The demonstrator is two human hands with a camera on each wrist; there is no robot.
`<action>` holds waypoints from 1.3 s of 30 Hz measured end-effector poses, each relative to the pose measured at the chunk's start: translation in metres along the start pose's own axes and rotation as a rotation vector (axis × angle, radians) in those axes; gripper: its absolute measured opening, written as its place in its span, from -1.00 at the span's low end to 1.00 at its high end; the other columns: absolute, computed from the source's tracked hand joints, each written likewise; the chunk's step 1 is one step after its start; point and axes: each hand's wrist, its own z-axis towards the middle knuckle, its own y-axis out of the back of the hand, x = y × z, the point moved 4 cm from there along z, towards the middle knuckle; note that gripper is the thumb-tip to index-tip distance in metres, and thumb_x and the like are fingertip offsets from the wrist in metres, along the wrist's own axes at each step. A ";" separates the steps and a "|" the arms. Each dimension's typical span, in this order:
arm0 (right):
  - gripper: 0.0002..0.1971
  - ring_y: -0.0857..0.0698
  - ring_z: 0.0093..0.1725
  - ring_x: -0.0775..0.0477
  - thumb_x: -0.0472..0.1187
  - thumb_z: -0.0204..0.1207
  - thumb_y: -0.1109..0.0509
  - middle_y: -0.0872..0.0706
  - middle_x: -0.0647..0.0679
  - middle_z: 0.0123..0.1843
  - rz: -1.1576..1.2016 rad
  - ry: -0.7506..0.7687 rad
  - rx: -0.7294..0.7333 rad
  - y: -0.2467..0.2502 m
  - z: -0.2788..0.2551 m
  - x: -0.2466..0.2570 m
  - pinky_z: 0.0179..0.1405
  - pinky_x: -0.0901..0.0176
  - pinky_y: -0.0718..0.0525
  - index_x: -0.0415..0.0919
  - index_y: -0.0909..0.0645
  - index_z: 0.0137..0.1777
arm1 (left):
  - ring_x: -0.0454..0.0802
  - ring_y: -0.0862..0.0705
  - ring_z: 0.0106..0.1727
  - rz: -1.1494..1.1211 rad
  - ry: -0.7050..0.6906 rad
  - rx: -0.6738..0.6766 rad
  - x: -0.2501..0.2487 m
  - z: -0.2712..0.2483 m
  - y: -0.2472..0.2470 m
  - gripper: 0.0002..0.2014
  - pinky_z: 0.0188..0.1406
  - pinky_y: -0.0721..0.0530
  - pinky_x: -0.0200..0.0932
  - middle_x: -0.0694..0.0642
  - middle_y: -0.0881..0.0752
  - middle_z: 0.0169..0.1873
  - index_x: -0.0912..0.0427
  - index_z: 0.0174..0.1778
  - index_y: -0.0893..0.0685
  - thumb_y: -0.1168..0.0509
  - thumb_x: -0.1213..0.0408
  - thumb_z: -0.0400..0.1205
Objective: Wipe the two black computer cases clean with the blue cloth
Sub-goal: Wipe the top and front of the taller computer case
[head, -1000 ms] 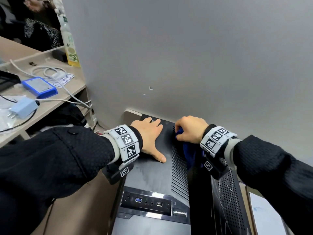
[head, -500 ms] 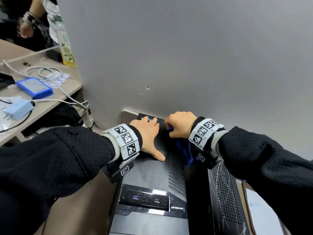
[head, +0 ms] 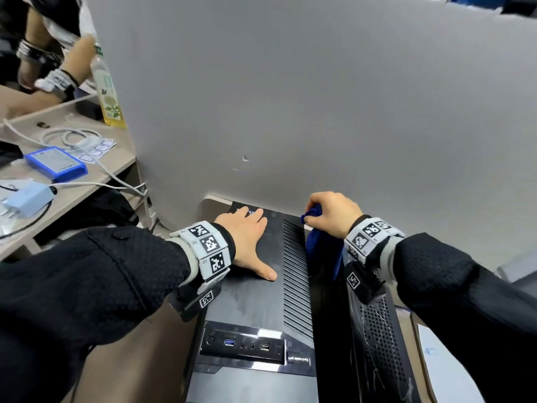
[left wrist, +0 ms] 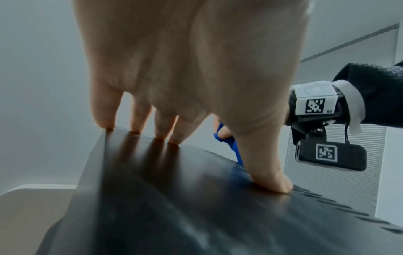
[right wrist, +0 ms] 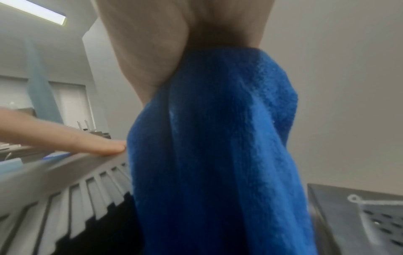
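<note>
Two black computer cases (head: 247,292) stand side by side: your left hand (head: 247,237) lies flat, fingers straight, on the dusty vented one, while your right hand (head: 331,213) clutches the plush blue cloth (head: 322,251), which hangs into the gap.

Two black computer cases (head: 250,301) stand side by side on the floor (head: 130,359).

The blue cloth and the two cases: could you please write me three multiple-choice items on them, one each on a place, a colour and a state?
1. Where does the blue cloth hang?
A. between the two cases
B. on the desk
C. over the front ports

2. What colour is the lit USB port?
A. red
B. blue
C. green

3. How is the left hand?
A. fist
B. holding a cable
C. flat on the left case

Answers: 1 A, it drops beside the right case from the right hand; 2 B, the port shows blue; 3 C, fingers lie straight.
</note>
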 end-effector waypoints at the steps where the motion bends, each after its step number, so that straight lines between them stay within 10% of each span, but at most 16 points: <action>1: -0.86 -0.66 0.14 -0.12 0.02 0.39 -0.44 -0.74 0.05 0.07 -0.015 0.020 0.000 -0.004 0.000 0.004 0.02 0.05 -0.62 0.09 -0.63 -0.07 | 0.10 0.08 0.71 0.001 0.001 0.000 0.000 0.000 0.000 0.25 0.59 -0.21 0.14 0.01 0.05 0.71 0.10 0.70 -0.02 -0.27 -0.59 0.23; 11: -0.87 -0.67 -0.03 -0.15 -0.08 0.39 -0.38 -0.72 0.05 -0.04 -0.288 0.230 0.156 -0.016 0.003 0.027 -0.15 0.12 -0.57 0.10 -0.65 -0.07 | 0.10 -0.02 0.68 -0.001 -0.014 -0.029 -0.001 -0.001 0.001 0.19 0.53 -0.29 0.11 0.03 -0.04 0.69 0.12 0.66 -0.13 -0.27 -0.58 0.25; 25: -0.96 -0.71 -0.07 -0.07 -0.08 0.34 -0.51 -0.71 0.07 -0.23 -0.099 0.103 0.280 -0.016 0.015 0.005 -0.11 0.11 -0.67 0.07 -0.71 -0.22 | 0.13 0.11 0.71 -0.011 -0.016 -0.001 0.000 -0.001 -0.002 0.23 0.61 -0.13 0.13 0.03 0.07 0.71 0.12 0.70 0.02 -0.25 -0.57 0.28; 32: -0.89 -0.66 0.03 -0.05 -0.03 0.38 -0.43 -0.74 0.11 -0.04 -0.084 0.213 0.130 -0.007 0.005 0.037 -0.04 0.11 -0.61 0.11 -0.69 -0.10 | 0.13 0.07 0.70 -0.002 -0.016 -0.010 -0.001 -0.002 0.000 0.20 0.58 -0.19 0.12 0.03 0.04 0.71 0.13 0.68 -0.05 -0.26 -0.57 0.28; 39: -0.86 -0.69 -0.01 -0.08 -0.03 0.38 -0.39 -0.75 0.10 -0.08 -0.312 0.328 0.289 -0.014 -0.013 0.023 -0.13 0.14 -0.59 0.10 -0.67 -0.07 | 0.13 0.11 0.71 -0.010 -0.016 -0.008 0.000 -0.001 -0.002 0.23 0.60 -0.15 0.12 0.03 0.07 0.71 0.11 0.70 0.01 -0.26 -0.57 0.27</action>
